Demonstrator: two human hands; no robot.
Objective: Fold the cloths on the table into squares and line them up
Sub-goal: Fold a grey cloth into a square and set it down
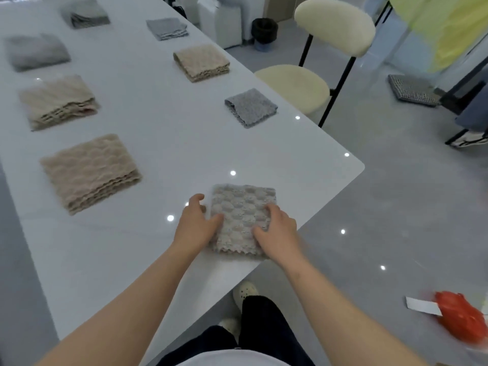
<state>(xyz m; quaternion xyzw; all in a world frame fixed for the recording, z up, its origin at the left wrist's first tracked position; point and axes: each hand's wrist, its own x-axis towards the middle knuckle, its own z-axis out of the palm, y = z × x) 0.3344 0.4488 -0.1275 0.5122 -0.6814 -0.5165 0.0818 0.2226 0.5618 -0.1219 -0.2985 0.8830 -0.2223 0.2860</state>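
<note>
Where the cloth in hand lies: the checked grey cloth (pixel 244 207), folded to a near square, sits on the white table (pixel 158 128) at its near right edge, just short of the rounded corner, zigzag hem toward the person.
Left hand: the left hand (pixel 196 223) grips the cloth's left edge, thumb on top and fingers curled down beside it.
Right hand: the right hand (pixel 277 228) grips the right side, bent fingers and thumb on the fabric. Whether any fingertip tucks underneath cannot be told.
Right row: along the right edge, going away, lie a small grey cloth (pixel 250 108), a beige cloth (pixel 202 62) and a far grey cloth (pixel 167 28), all folded and well apart.
Left row: a large beige cloth (pixel 89 173) and a second beige cloth (pixel 58 101) lie folded, with blurred grey ones beyond.
Step in hand: probably squaring this cloth and setting it as the nearest piece of the right row.
Doing it well: keep both thumbs flat so the layers do not slip, even the hems, turn the cloth to match its neighbours' angle, and keep the same spacing.
Risk: the cloth lies close to the table edge, so a nudge rightward could slide it off.
</note>
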